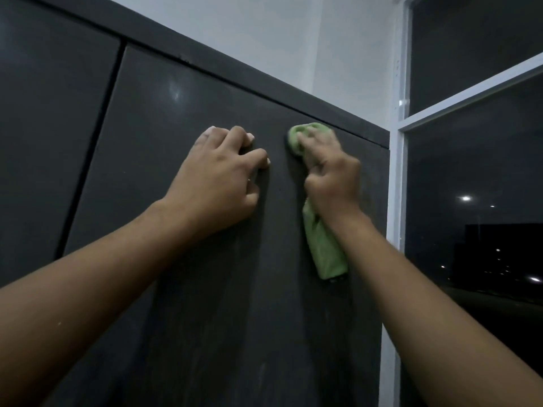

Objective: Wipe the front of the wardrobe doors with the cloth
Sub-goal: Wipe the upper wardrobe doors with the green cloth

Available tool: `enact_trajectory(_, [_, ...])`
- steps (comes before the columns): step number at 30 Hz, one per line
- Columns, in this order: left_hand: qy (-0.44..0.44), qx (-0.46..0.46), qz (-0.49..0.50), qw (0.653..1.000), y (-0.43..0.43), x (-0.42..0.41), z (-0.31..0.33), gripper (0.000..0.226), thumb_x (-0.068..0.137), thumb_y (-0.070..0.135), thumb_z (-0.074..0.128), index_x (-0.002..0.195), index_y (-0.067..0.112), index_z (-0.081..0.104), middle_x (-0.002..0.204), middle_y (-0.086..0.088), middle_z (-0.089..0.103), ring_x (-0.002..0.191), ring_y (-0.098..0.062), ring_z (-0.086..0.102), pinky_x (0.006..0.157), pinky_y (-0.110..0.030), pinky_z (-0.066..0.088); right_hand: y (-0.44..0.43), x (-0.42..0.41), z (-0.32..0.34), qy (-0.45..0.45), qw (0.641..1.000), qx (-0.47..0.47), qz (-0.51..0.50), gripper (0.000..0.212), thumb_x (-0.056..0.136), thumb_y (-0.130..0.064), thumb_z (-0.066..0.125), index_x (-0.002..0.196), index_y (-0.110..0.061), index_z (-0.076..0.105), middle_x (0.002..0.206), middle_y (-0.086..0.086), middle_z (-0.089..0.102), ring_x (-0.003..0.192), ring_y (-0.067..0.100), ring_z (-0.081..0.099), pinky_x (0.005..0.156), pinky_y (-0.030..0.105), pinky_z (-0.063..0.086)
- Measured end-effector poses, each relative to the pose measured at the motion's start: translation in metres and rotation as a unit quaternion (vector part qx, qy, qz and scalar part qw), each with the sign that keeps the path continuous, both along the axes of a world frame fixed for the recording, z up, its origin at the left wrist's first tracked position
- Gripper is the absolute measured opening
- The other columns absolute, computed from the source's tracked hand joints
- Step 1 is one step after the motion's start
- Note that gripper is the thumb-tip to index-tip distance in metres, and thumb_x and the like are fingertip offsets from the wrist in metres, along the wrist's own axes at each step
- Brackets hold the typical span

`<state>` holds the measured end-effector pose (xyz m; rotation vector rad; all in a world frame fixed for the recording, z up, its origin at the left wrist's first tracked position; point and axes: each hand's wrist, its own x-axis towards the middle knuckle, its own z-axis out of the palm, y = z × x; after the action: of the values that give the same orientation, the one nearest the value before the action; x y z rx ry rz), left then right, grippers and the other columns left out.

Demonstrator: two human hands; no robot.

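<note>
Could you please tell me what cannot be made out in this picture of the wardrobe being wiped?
Head view only:
- Right door: lower part cut off by the bottom edge.
- Left door: cut off by the left edge.
- Green cloth: middle hidden inside the right hand's grip.
- Left hand: palm side hidden by its own back.
- Window: outside too dark; only lights.

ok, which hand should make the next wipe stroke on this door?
Right. The right hand grips the green cloth and presses it on the wardrobe door near its top edge. The left hand holds nothing, its fingertips resting on the door.
</note>
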<state>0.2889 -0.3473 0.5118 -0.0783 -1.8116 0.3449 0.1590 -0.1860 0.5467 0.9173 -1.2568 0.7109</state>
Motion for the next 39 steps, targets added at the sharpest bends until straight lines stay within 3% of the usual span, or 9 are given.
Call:
enact_trajectory(5, [-0.006,-0.001,0.025,1.000,-0.003,0.002,-0.005,0.055,0.080,0.042,0.032,0.123,0.025,0.061,0.136,-0.013,0.051,0.120,-0.035,0.047,0.112,-0.050,0.033,0.020,-0.014,-0.008,0.078,0.988,0.132,-0.006,0.056,0.075,0.015,0.048,0.120,-0.011,0.071,0.131,0.008,0.064,0.134,0.034,0.049,0.117,0.032,0.033])
enact_trajectory(10, [-0.025,0.003,0.046,0.999,-0.002,0.004,-0.006,0.064,0.080,0.046,0.023,0.134,0.027,0.052,0.143,-0.010,0.044,0.128,-0.031,0.041,0.117,-0.050,0.027,0.051,-0.031,0.049,-0.032,0.999,-0.035,-0.007,0.051,0.082,0.008,0.050,0.123,-0.015,0.070,0.135,0.005,0.062,0.132,0.022,0.052,0.110,0.007,0.027])
enact_trajectory(12, [-0.024,0.005,0.051,0.998,-0.001,0.003,-0.007,0.066,0.080,0.047,0.020,0.137,0.029,0.049,0.145,-0.009,0.042,0.130,-0.030,0.039,0.119,-0.050,0.023,0.043,-0.032,0.051,-0.060,0.995,-0.082,0.005,0.052,0.084,0.008,0.047,0.128,-0.013,0.066,0.138,0.007,0.060,0.136,0.024,0.048,0.117,0.017,0.027])
enact_trajectory(15, [-0.021,0.007,0.053,0.998,-0.002,0.002,-0.008,0.066,0.080,0.047,0.020,0.137,0.029,0.050,0.146,-0.008,0.042,0.131,-0.030,0.039,0.119,-0.050,0.021,0.037,-0.034,0.035,-0.012,0.999,-0.049,0.000,0.051,0.085,0.009,0.047,0.129,-0.009,0.065,0.138,0.010,0.059,0.137,0.022,0.044,0.120,0.036,0.028])
enact_trajectory(18, [-0.017,0.004,0.054,0.998,-0.002,0.001,-0.009,0.066,0.081,0.047,0.020,0.137,0.030,0.050,0.146,-0.009,0.043,0.130,-0.031,0.038,0.119,-0.051,0.020,0.063,-0.048,0.038,0.019,1.000,0.008,-0.018,0.051,0.084,0.011,0.048,0.127,-0.009,0.066,0.137,0.007,0.059,0.134,0.015,0.043,0.120,0.028,0.026])
enact_trajectory(22, [-0.019,0.016,0.048,0.999,0.003,-0.005,-0.009,0.058,0.086,0.045,0.030,0.141,0.032,0.046,0.151,-0.009,0.035,0.138,-0.029,0.028,0.120,-0.049,0.009,0.079,-0.054,0.062,-0.064,0.995,-0.059,-0.042,0.051,0.086,0.003,0.046,0.131,-0.013,0.063,0.140,0.007,0.058,0.137,0.022,0.047,0.120,0.034,0.028])
enact_trajectory(25, [-0.003,0.022,0.045,0.999,0.006,-0.008,-0.010,0.057,0.086,0.043,0.034,0.141,0.032,0.046,0.152,-0.010,0.034,0.140,-0.030,0.026,0.121,-0.049,0.006,0.055,-0.034,0.069,-0.071,0.995,-0.066,-0.038,0.055,0.081,0.002,0.043,0.131,-0.011,0.063,0.138,0.008,0.059,0.133,0.025,0.050,0.116,0.020,0.027])
enact_trajectory(33, [-0.017,0.025,0.071,0.997,0.012,-0.007,-0.005,0.051,0.085,0.040,0.047,0.135,0.030,0.050,0.149,-0.011,0.039,0.136,-0.034,0.032,0.119,-0.053,0.014,-0.005,-0.006,0.061,0.066,0.986,0.141,-0.058,0.057,0.086,0.007,0.047,0.137,-0.015,0.059,0.146,0.007,0.052,0.141,0.040,0.037,0.119,0.031,0.018])
enact_trajectory(39, [-0.027,0.006,0.096,0.995,0.006,0.003,-0.010,0.071,0.082,0.051,0.013,0.146,0.038,0.042,0.155,-0.010,0.034,0.139,-0.030,0.031,0.118,-0.052,0.018,0.029,-0.023,0.066,-0.014,1.000,0.001,-0.018,0.063,0.073,0.008,0.045,0.128,-0.013,0.066,0.138,0.010,0.059,0.134,0.026,0.050,0.118,0.038,0.033])
